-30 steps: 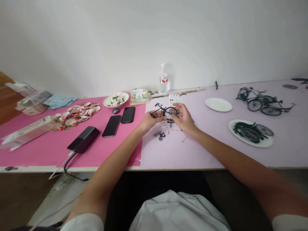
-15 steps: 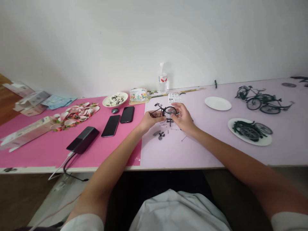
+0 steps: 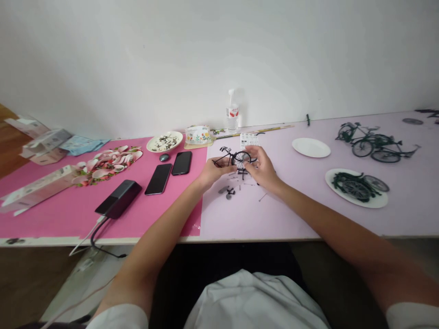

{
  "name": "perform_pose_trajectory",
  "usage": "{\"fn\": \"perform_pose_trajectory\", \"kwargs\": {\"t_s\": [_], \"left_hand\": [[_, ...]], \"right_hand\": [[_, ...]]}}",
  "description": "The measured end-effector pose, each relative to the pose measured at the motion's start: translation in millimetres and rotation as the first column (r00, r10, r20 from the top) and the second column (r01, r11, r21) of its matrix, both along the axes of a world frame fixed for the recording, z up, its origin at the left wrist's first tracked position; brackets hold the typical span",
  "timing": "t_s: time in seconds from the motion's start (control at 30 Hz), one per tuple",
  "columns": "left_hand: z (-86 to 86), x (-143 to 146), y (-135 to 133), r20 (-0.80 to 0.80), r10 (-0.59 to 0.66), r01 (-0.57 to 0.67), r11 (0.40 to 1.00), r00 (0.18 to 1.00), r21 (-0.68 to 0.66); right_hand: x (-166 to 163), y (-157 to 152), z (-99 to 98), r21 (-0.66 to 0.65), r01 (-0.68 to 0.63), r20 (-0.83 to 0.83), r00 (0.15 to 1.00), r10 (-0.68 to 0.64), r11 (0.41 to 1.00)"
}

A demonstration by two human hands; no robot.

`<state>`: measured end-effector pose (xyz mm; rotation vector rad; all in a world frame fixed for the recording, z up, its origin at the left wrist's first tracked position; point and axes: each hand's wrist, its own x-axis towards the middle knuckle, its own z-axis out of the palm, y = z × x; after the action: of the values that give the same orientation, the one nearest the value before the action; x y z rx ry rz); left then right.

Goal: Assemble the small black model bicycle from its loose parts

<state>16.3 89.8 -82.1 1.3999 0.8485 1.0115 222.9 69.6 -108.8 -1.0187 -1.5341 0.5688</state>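
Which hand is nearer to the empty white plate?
Right. The right hand holds the small model bicycle at its wheel, to the left of the empty white plate and apart from it. The left hand grips the bicycle's other end, farther left.

On my desk's point(image 3: 240, 219) pink left half lie two phones point(image 3: 159, 179), a black power bank point(image 3: 118, 198) and a bowl point(image 3: 165, 142). A bottle point(image 3: 232, 113) stands far. To the right are an empty plate point(image 3: 311, 147) and green model bicycles point(image 3: 372, 145).

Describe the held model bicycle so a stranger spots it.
Start at the lilac table, beside the pink mat. The black model bicycle is held between the left hand and right hand; the other bicycles, far right, are dark green and untouched.
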Motion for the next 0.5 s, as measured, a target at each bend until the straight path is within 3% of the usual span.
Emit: {"fn": "perform_pose_trajectory", "kwargs": {"t_s": [0.13, 0.3, 0.5], "left_hand": [[2.4, 0.6, -1.2, 0.008, 0.039, -0.039, 0.999, 0.999, 0.019], [3.8, 1.0, -2.0, -0.003, 0.066, -0.066, 0.997, 0.998, 0.044], [3.5, 0.7, -1.7, 0.019, 0.092, -0.093, 0.994, 0.996, 0.050]], "right_hand": [[7.8, 1.7, 7.0, 0.118, 0.106, 0.073, 0.991, -0.115, 0.987], [13.6, -0.3, 18.2, 0.372, 0.166, 0.190, 0.949, -0.251, 0.913], [7.9, -9.3, 25.3, 0.396, 0.103, 0.221, 0.954, -0.203, 0.912]]}}
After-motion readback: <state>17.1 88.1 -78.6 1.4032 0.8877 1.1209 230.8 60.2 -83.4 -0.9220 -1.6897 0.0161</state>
